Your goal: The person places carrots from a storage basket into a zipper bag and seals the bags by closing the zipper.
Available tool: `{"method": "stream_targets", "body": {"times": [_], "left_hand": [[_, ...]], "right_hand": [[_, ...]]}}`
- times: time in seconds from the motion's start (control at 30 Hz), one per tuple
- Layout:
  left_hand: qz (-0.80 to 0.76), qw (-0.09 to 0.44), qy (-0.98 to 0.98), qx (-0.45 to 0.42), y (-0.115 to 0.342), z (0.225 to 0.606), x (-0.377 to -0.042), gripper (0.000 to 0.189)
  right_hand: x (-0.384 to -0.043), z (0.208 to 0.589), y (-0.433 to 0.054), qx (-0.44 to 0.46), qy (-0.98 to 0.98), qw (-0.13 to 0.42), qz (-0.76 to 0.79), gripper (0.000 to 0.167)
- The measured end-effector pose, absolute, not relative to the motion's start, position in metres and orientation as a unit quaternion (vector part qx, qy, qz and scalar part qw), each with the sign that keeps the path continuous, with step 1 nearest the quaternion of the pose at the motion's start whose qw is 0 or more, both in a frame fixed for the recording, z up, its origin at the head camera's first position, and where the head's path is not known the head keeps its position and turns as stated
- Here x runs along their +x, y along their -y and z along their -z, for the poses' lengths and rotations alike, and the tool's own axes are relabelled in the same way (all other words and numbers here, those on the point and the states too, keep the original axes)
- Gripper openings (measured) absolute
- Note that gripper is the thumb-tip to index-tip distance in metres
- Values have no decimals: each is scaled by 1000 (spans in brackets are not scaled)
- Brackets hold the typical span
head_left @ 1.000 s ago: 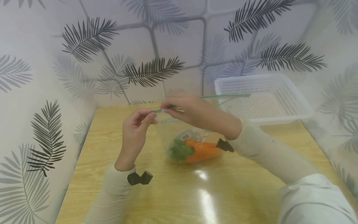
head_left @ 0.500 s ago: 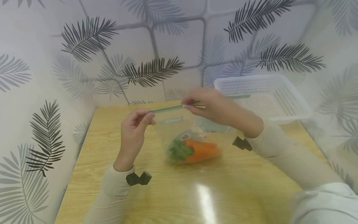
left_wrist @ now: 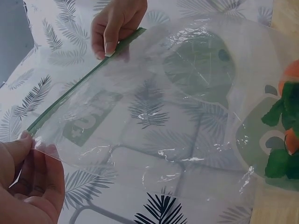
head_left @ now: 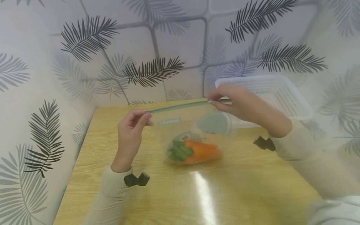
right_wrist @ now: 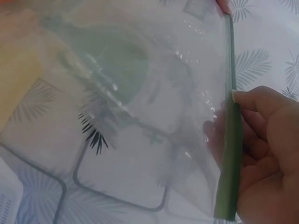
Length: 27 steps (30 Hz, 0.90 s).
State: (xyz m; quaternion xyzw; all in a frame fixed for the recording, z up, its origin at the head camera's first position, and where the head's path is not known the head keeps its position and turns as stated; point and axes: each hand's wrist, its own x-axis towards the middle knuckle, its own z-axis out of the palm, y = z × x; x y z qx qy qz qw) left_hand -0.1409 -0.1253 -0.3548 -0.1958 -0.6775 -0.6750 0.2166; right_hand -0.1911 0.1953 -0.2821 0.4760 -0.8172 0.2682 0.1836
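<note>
A clear zip bag [head_left: 197, 123] with a green zip strip [left_wrist: 77, 84] and pale green printing stands upright over the table. Inside, at its bottom, lie orange carrots [head_left: 203, 151] with green leafy tops [head_left: 178, 150]. My left hand [head_left: 130, 134] pinches the left end of the strip between thumb and fingers. Farther right along the strip, my right hand [head_left: 239, 104] pinches it between thumb and forefinger, close to its right end. In the right wrist view the strip [right_wrist: 230, 154] runs past the right thumb, and some fingers show through the plastic behind it.
A white perforated plastic basket [head_left: 302, 104] stands at the back right of the wooden table [head_left: 112, 200], behind the right hand. A wall [head_left: 180, 40] with leaf patterns rises behind the table's far edge.
My right hand has slid rightward along the zip strip, from beside the left hand toward the far right end. The left hand keeps its pinch, shifting slightly left. The carrots stay in place.
</note>
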Motion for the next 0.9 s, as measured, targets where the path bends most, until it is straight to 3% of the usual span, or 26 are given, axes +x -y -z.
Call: {"method": "stream_targets", "body": {"times": [0.63,0.9], "left_hand": [[683,215,676,-174,131,355,-138,7],[689,200,676,-167,131,351,-137,6]], "right_hand": [[-188,280,-261,459,819,236,-250,22],[-184,279,-270,430,841,203,-259,21]]}}
